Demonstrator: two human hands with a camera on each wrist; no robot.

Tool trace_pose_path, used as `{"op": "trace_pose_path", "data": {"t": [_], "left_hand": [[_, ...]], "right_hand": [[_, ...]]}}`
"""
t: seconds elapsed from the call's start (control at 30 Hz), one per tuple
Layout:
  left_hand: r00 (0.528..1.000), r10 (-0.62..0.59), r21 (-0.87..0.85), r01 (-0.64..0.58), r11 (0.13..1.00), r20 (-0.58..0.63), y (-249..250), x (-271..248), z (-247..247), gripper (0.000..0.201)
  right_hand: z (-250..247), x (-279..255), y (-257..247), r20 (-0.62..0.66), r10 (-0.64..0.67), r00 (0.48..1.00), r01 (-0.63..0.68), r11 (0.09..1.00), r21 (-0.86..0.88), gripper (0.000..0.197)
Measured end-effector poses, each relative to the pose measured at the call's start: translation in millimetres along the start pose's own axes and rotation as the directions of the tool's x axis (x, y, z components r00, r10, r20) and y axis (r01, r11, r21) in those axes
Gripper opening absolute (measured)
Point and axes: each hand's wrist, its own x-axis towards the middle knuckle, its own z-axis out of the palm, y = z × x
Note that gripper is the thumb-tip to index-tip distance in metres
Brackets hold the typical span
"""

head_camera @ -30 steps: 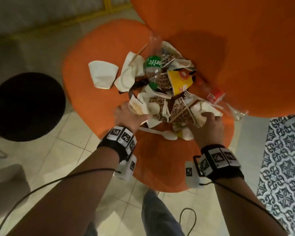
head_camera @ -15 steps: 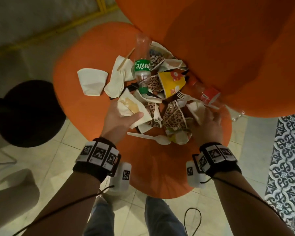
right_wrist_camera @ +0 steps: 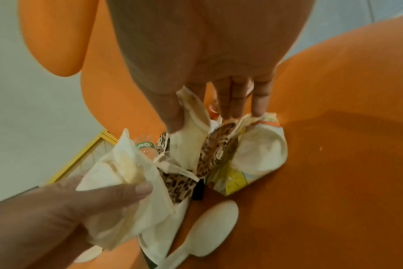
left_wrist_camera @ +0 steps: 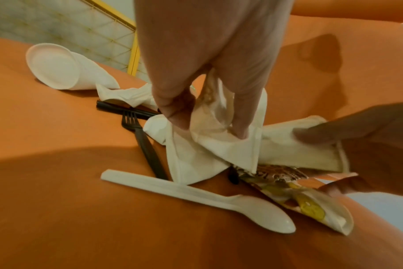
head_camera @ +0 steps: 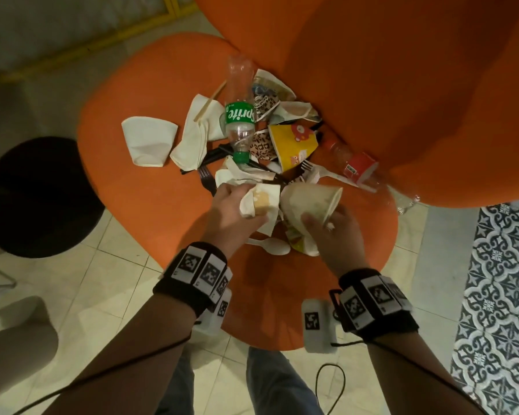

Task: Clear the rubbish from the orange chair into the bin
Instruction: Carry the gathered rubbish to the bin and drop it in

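Observation:
A pile of rubbish lies on the orange chair seat [head_camera: 150, 187]. My left hand [head_camera: 237, 202] pinches a crumpled white paper wrapper [left_wrist_camera: 207, 145], lifted just off the seat. Beside it, my right hand [head_camera: 327, 226] grips a crushed cream paper cup [head_camera: 309, 202]; its fingertips [right_wrist_camera: 230, 109] also clamp leopard-print cups [right_wrist_camera: 219, 151] and a yellow-patterned cup [right_wrist_camera: 258, 151]. A white plastic spoon [head_camera: 271, 245] lies on the seat under both hands.
Further back lie a Sprite bottle [head_camera: 239, 115], a yellow cup [head_camera: 292, 142], a red-label bottle [head_camera: 358, 167], a flattened white cup [head_camera: 147, 140], napkins and a black fork [head_camera: 206, 178]. A round black object [head_camera: 33, 199] stands on the floor at the left.
My left hand has picked up the white wrapper and drawn it towards the right hand. My right hand has gathered cups and raised the cream cup off the pile.

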Motion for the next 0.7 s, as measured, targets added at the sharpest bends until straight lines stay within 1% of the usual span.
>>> {"op": "trace_pose_path", "data": {"t": [0.03, 0.07, 0.17, 0.23, 0.3, 0.4, 0.5, 0.57, 0.7], "left_hand": [[1.0, 0.004, -0.018, -0.004, 1.0, 0.01, -1.2, -2.1, 0.3, 0.055], [1.0, 0.005, -0.028, -0.005, 1.0, 0.013, -3.0, -3.7, 0.5, 0.053], [1.0, -0.003, -0.056, 0.003, 0.998, 0.002, -8.5, -7.5, 0.2, 0.048], [1.0, -0.011, -0.115, 0.009, 0.993, -0.012, -11.4, -9.8, 0.3, 0.048], [0.999, -0.037, -0.176, 0.032, 0.984, -0.024, -12.6, -12.9, -0.7, 0.047], [0.996, -0.079, -0.289, 0.062, 0.955, -0.048, -15.3, -17.4, 0.7, 0.047], [0.991, -0.099, -0.376, 0.06, 0.925, -0.085, -16.1, -22.8, -0.5, 0.044], [0.985, -0.135, -0.474, 0.07, 0.878, -0.104, -17.6, -26.5, -4.4, 0.044], [0.974, -0.147, -0.582, 0.019, 0.813, -0.173, -18.0, -37.0, -18.3, 0.041]], "right_hand": [[4.2, 2.3, -0.7, 0.044, 0.012, 0.999, -0.011, 1.0, -0.03, 0.038], [7.6, 4.3, -2.9, 0.06, 0.029, 0.998, -0.026, 0.998, -0.054, 0.035], [14.0, 11.3, -6.1, 0.054, 0.094, 0.994, -0.087, 0.99, -0.113, 0.03], [16.1, 12.3, -6.8, 0.042, 0.124, 0.991, -0.118, 0.985, -0.126, 0.029], [16.6, 10.3, -10.0, 0.029, 0.128, 0.991, -0.123, 0.983, -0.133, 0.026], [14.7, 5.5, -17.4, 0.021, 0.149, 0.989, -0.146, 0.984, -0.104, 0.019], [9.5, 1.4, -22.9, -0.025, 0.156, 0.988, -0.157, 0.981, -0.111, 0.027], [5.9, -1.6, -25.2, -0.071, 0.146, 0.987, -0.152, 0.984, -0.092, 0.033], [6.6, -12.5, -29.8, -0.162, 0.115, 0.98, -0.126, 0.99, -0.057, 0.033]]}}
